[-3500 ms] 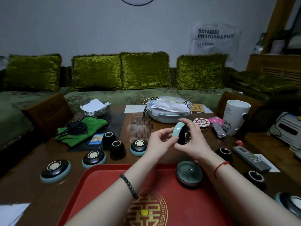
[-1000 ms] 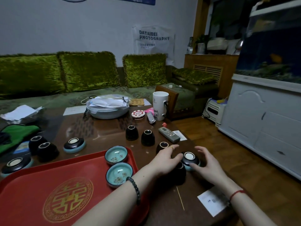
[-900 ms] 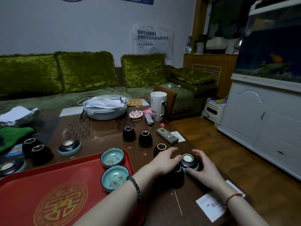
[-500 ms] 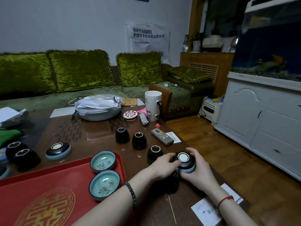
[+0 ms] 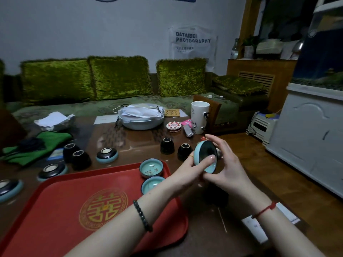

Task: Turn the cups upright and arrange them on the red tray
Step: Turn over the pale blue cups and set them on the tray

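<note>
Both hands hold one shallow cup (image 5: 206, 156) in the air above the table (image 5: 141, 143), off the tray's 2 o'clock corner. The cup is tipped on its side, its dark inside facing the camera and its pale blue rim showing all round. The left hand (image 5: 187, 171) grips it from 8 o'clock, fingers closed on the rim with one fingertip lying across the lower part of the opening. The right hand (image 5: 226, 169) cradles it from 4 o'clock, fingers curled behind the cup and clamped on its outer wall.

The red tray (image 5: 74, 201) lies at 7 o'clock from the hands. Two cups stand upright near its far right corner: one (image 5: 151, 167) farther back, the other (image 5: 151, 184) just in front of it and partly hidden by the left wrist.

On the table at 11 o'clock from the held cup, two black cups (image 5: 167, 146) (image 5: 184, 151) stand upside down side by side. More upturned cups and shallow bowls (image 5: 107, 154) sit at 9 o'clock, beyond the tray's far left edge. A white mug (image 5: 199, 117) stands at 12 o'clock, well apart.
</note>
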A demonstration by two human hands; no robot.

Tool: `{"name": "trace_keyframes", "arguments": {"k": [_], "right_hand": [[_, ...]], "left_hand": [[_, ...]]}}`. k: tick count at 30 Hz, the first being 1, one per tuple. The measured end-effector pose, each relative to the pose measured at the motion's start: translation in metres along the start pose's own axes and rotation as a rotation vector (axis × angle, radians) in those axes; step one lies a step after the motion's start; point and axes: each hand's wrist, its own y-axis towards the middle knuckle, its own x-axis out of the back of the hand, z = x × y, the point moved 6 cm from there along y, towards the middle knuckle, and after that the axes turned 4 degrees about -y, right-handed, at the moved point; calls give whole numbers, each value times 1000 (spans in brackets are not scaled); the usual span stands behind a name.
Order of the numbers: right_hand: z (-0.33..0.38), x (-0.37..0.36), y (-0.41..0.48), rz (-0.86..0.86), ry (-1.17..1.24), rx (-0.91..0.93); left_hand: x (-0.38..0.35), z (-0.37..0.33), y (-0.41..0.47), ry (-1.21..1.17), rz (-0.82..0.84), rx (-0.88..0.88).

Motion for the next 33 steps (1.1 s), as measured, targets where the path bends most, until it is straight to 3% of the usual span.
{"name": "trace_keyframes", "arguments": {"k": [5,9,15,20,33], "right_hand": [[29,-35,-6,125,128,10],[38,-66,-16,205,129,-6],[37,-98,-37,288,58,-47],[37,-112,-54,350,51,-83],[37,-122,-70,459,2,-110]], "left_hand": [[39,7,-36,-81,-162,23],[60,13,-77,129,-176,46],[83,14,-127,385,-277,-124],[90,25,-150,626,-270,-106],[96,38,-158,832,-191,-31]]}}
